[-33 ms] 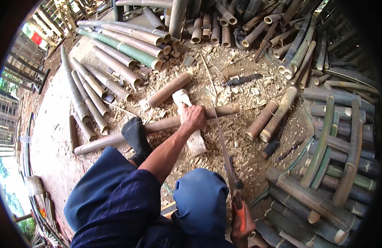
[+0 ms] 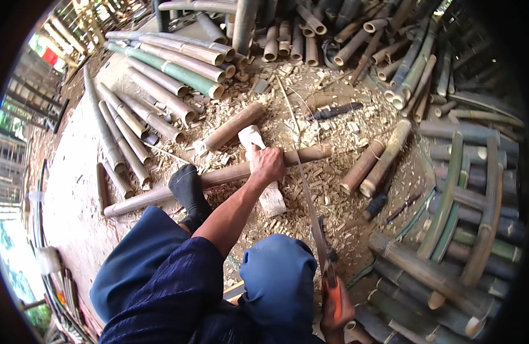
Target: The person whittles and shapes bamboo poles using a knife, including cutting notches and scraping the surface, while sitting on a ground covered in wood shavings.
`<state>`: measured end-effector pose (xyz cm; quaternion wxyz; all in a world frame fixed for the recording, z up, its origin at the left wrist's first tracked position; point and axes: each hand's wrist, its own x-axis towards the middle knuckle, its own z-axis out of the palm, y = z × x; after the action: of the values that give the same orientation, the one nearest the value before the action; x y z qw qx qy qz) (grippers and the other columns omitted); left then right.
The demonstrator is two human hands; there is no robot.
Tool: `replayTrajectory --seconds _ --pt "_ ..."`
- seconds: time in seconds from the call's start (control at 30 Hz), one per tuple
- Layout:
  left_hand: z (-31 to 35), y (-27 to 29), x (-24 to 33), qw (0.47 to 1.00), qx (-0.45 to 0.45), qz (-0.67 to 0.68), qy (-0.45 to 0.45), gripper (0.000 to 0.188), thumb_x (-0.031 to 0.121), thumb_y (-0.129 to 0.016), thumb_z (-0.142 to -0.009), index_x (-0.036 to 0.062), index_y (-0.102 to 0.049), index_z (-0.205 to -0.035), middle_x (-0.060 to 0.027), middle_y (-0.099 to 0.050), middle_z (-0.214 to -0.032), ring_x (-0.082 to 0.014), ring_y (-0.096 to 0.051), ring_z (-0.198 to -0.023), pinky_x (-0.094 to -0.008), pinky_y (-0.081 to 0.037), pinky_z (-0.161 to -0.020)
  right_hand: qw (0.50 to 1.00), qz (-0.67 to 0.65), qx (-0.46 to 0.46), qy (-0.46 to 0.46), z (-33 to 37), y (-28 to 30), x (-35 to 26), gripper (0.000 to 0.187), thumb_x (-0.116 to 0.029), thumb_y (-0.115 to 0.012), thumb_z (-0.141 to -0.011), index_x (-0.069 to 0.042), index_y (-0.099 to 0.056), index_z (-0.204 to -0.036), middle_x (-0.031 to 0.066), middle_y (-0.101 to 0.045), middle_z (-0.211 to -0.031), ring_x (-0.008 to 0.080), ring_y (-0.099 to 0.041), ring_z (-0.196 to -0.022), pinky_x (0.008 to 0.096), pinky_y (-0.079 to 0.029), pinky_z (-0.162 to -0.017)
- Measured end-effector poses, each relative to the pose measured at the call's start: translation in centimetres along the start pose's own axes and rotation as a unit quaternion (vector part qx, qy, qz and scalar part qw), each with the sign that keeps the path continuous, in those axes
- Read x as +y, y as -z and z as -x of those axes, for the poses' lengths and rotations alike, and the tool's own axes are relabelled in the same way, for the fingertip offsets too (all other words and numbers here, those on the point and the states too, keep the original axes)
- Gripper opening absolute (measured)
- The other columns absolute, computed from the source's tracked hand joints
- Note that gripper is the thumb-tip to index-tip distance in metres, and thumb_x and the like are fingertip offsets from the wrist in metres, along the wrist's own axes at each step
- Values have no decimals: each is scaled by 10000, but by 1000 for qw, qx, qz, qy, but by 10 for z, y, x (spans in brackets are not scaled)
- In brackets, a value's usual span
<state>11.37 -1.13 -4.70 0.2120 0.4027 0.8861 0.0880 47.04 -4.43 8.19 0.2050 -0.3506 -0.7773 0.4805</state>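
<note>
A long bamboo pole [image 2: 227, 174] lies slantwise across a pale wooden block [image 2: 272, 200]. My left hand [image 2: 268, 165] is wrapped over the pole where it crosses the block. My sock-covered foot [image 2: 188, 188] rests on the pole farther left. In my right hand [image 2: 336, 315], at the lower edge, is the orange handle of a handsaw [image 2: 313, 221]. Its long thin blade reaches forward to the pole and crosses it just right of my left hand, near the pole's right end. From this view I cannot tell how deep the blade sits.
A short bamboo piece [image 2: 234, 126] lies beyond the block, and two more [image 2: 384, 156] lie to the right. Wood chips [image 2: 327, 200] cover the ground. Bamboo lengths [image 2: 172, 71] fan out at the far left. Stacked bamboo [image 2: 470, 241] fills the right side. A dark sheathed tool [image 2: 337, 110] lies ahead.
</note>
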Motion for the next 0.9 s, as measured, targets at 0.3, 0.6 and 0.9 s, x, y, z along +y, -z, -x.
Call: replayTrajectory --seconds 0.3,0.6,0.9 --pt "-5 -20 -24 999 47 0 4 65 99 -663 -751 84 -723 -768 -137 -708 -721 -289 -709 -707 -551 -399 -1020 999 33 -7 38 -9 -9 -6 474 -290 -593 -1063 79 -615 -1359 200 -722 -1183 257 -719 -1040 377 -553 -903" --pt "0 -2 12 1000 17 0 14 205 120 -661 -746 91 -744 -931 -154 -752 -842 -316 -746 -842 -521 -370 -1067 992 26 50 109 -133 -63 15 221 -133 -644 -989 0 -650 -1164 212 -679 -860 377 -681 -722 437 -532 -655" --pt "1 -4 -5 999 36 2 6 159 144 -691 -758 85 -745 -896 -151 -748 -822 -325 -745 -819 -518 -385 -1025 999 -27 43 -2 15 -1 30 495 -306 -611 -1055 78 -623 -1366 167 -755 -1134 215 -734 -1003 346 -577 -877"
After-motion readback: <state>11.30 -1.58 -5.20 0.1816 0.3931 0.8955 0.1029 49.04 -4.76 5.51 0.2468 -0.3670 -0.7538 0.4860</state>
